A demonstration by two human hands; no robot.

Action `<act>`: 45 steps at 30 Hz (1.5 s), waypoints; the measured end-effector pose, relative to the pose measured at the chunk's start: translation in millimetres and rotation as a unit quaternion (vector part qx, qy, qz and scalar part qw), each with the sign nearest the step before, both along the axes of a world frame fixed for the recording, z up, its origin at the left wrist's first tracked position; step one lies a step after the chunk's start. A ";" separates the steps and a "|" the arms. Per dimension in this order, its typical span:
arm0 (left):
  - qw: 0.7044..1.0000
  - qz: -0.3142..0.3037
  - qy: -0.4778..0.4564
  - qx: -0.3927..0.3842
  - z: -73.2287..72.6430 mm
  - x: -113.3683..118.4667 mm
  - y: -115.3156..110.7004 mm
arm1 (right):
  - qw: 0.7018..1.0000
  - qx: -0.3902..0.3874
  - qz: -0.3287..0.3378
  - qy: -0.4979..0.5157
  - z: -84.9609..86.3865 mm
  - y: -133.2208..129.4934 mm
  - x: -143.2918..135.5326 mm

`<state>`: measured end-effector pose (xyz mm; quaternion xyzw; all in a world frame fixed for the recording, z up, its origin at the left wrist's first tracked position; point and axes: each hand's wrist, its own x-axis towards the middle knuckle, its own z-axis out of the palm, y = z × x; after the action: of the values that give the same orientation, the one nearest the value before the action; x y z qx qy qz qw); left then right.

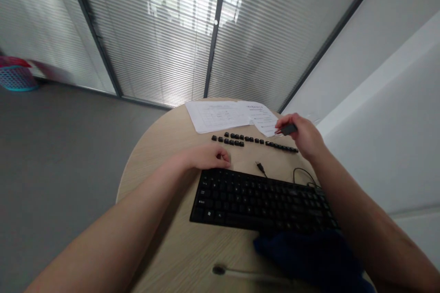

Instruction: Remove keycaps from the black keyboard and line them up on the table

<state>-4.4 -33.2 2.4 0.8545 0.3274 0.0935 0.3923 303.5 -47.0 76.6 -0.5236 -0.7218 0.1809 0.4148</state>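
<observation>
Now | right fingers (284, 120): gripping dark tool (288, 129) | left fingers (224, 153): half-curled, near keyboard (254, 199)

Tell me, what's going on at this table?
Someone's right hand holds a small dark object, too unclear to name, near the papers. The left hand is by the far edge of a black keyboard, toward its left end. Loose black keycaps lie in rows on the tabletop, between the keyboard and the papers.
</observation>
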 end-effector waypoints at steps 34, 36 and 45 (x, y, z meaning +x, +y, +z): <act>0.999 -0.005 0.022 -0.034 11.7 2.6 -7.4 | 0.941 -0.220 0.192 -0.170 -19.6 -83.3 -46.6; 0.999 -0.004 0.025 -0.036 11.7 2.8 -7.2 | 0.944 -0.207 0.186 -0.180 -18.2 -84.1 -47.6; 0.999 -0.017 0.009 -0.032 10.6 1.9 -7.7 | 0.943 -0.226 0.184 -0.160 -18.5 -83.7 -47.3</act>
<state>-2.5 -40.9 13.0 0.8475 0.3193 0.0688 0.4184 256.2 -130.7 58.1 -0.4834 -0.8029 0.3259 0.1240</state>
